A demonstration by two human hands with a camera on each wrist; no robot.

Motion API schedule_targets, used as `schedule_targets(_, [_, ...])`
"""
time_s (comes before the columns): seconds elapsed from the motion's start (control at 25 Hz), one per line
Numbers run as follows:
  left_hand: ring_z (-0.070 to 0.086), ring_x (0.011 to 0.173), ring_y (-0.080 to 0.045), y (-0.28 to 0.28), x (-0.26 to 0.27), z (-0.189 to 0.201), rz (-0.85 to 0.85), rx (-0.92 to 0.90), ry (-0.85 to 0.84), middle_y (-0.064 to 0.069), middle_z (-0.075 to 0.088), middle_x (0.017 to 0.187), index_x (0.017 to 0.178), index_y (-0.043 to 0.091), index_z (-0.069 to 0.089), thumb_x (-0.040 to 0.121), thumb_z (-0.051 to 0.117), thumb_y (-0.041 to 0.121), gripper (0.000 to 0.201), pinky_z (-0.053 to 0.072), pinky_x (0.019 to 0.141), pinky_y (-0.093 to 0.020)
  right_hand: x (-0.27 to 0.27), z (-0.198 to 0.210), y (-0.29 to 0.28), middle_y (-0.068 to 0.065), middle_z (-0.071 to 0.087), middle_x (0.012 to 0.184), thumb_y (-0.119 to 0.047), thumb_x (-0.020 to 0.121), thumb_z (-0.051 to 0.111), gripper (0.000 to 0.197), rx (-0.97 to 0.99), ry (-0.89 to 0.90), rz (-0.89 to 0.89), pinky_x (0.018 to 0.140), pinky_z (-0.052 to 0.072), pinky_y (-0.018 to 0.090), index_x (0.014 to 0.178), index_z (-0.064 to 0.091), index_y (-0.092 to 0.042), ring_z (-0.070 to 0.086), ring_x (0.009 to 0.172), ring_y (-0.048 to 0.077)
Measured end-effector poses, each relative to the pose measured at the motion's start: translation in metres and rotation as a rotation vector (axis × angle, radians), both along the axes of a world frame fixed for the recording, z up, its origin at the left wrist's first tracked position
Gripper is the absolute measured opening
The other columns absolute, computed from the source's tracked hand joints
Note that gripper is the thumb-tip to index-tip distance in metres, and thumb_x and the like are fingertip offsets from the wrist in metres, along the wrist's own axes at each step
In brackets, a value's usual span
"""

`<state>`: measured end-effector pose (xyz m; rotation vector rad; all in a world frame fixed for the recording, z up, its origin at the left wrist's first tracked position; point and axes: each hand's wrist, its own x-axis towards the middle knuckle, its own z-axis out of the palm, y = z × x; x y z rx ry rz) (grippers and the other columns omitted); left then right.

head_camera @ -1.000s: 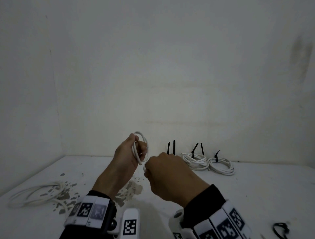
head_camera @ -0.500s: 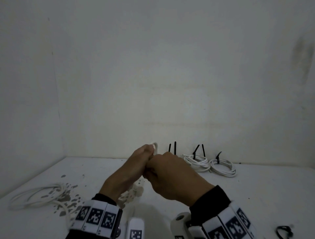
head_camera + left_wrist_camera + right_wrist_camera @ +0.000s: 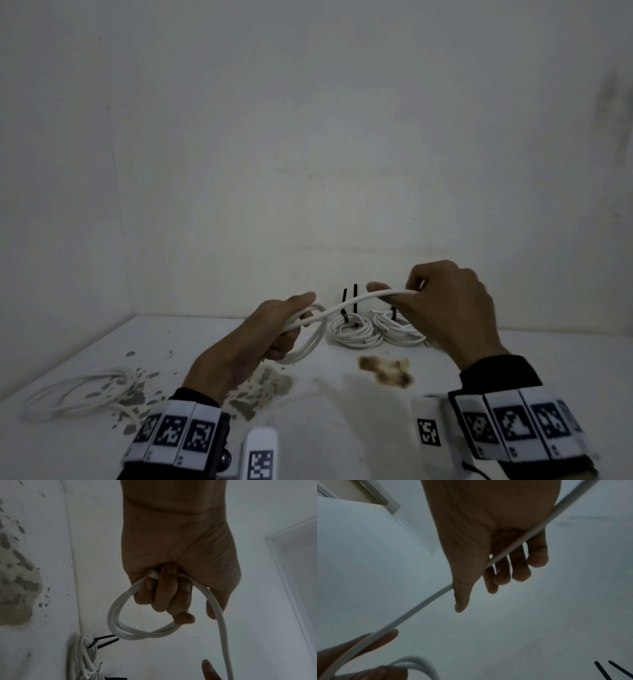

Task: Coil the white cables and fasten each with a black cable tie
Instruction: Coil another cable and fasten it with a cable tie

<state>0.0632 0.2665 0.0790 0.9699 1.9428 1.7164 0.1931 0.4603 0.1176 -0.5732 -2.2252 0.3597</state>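
The left hand [image 3: 253,339] has its fingers curled round a small coil of the white cable [image 3: 346,306], gripping two or three loops in the fist; the left wrist view shows the loops hanging below the knuckles. From that coil a free length of cable rises to the right and runs through the right hand [image 3: 448,308], which holds it between thumb and curled fingers, raised above the table and well apart from the left hand. In the right wrist view the cable crosses the palm slantwise, under the fingers [image 3: 520,566]. Behind the hands, near the back wall, two finished coils [image 3: 356,330] lie side by side on the white table [image 3: 548,370], each bound with a black cable tie [image 3: 354,301] whose tail stands upright; the stretched cable passes in front of them in the head view. A loose white cable [image 3: 78,397] lies uncoiled at the table's left, among grey patches of chipped paint [image 3: 270,383]. A brown stain [image 3: 387,370] marks the surface between the two wrists. Both wrists wear bands with black-and-white markers [image 3: 178,435].
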Motion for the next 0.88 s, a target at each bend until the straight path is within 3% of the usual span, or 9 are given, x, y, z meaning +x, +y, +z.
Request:
schedule_targets(0.08, [0.014,0.046,-0.01,0.002,0.005,0.0,-0.038,0.004,-0.008,0.004,0.019,0.056,0.078,0.012,0.053,0.082,0.056,0.061,0.049,0.016,0.045,-0.022,-0.001,-0.003,0.001,-0.001,0.053,0.043,-0.084,0.061,0.067,0.073,-0.122,0.063,-0.007,0.048,0.036,0.022,0.052,0.064,-0.012,0.053,0.045,0.016])
schedule_targets(0.16, [0.012,0.047,-0.011,0.004,0.009,0.001,-0.063,0.033,-0.067,0.004,0.017,0.055,0.074,0.014,0.053,0.079,0.052,0.064,0.05,0.011,0.048,-0.025,-0.007,-0.009,0.0,0.003,0.044,0.041,-0.076,0.065,0.072,0.072,-0.305,0.134,0.096,0.049,0.034,0.025,0.049,0.057,-0.007,0.044,0.042,0.017])
schedule_targets(0.28, [0.009,0.045,-0.011,0.003,0.006,0.001,-0.114,0.057,-0.143,0.004,0.016,0.052,0.067,0.017,0.05,0.078,0.051,0.071,0.056,0.008,0.048,-0.026,-0.015,-0.011,-0.003,0.0,0.027,0.044,-0.038,0.076,0.084,0.051,-0.787,0.265,0.404,0.046,0.022,0.024,0.054,0.045,-0.013,0.025,0.04,0.015])
schedule_targets(0.4, [0.01,0.043,-0.011,0.002,0.006,0.0,-0.112,0.02,-0.146,0.004,0.017,0.05,0.066,0.018,0.046,0.075,0.052,0.077,0.06,0.008,0.047,-0.025,-0.025,-0.012,0.001,-0.002,0.02,0.049,-0.007,0.083,0.074,0.044,-1.173,0.313,0.535,0.039,0.015,0.019,0.061,0.038,-0.02,0.017,0.036,0.011])
schedule_targets(0.52, [0.012,0.047,-0.011,0.005,0.01,-0.001,-0.09,-0.044,-0.087,0.006,0.017,0.053,0.072,0.019,0.043,0.069,0.054,0.074,0.056,0.009,0.054,-0.029,-0.033,-0.016,0.0,-0.005,0.02,0.042,0.0,0.09,0.064,0.036,-1.448,0.417,0.514,0.031,0.017,0.019,0.069,0.041,-0.018,0.017,0.032,0.009])
schedule_targets(0.6, [0.013,0.049,-0.011,0.008,0.01,-0.002,-0.057,-0.084,-0.046,0.006,0.018,0.057,0.073,0.02,0.04,0.07,0.054,0.072,0.054,0.012,0.053,-0.028,-0.035,-0.02,0.001,-0.005,0.019,0.038,0.001,0.092,0.062,0.03,-1.535,0.493,0.468,0.029,0.018,0.019,0.072,0.045,-0.015,0.016,0.029,0.009])
schedule_targets(0.68, [0.014,0.05,-0.012,0.012,0.009,-0.004,-0.02,-0.119,-0.038,0.005,0.019,0.058,0.072,0.021,0.038,0.081,0.048,0.07,0.051,0.015,0.049,-0.024,-0.035,-0.022,0.002,-0.005,0.017,0.036,0.003,0.091,0.061,0.028,-1.576,0.539,0.422,0.029,0.018,0.019,0.072,0.047,-0.013,0.015,0.027,0.01])
schedule_targets(0.88, [0.019,0.049,-0.012,0.02,0.012,-0.007,0.061,-0.168,0.013,0.007,0.024,0.053,0.067,0.022,0.037,0.092,0.044,0.063,0.049,0.021,0.053,-0.026,-0.032,-0.017,0.001,-0.006,0.021,0.033,0.005,0.086,0.064,0.034,-1.522,0.635,0.366,0.031,0.021,0.019,0.065,0.046,-0.014,0.018,0.027,0.01])
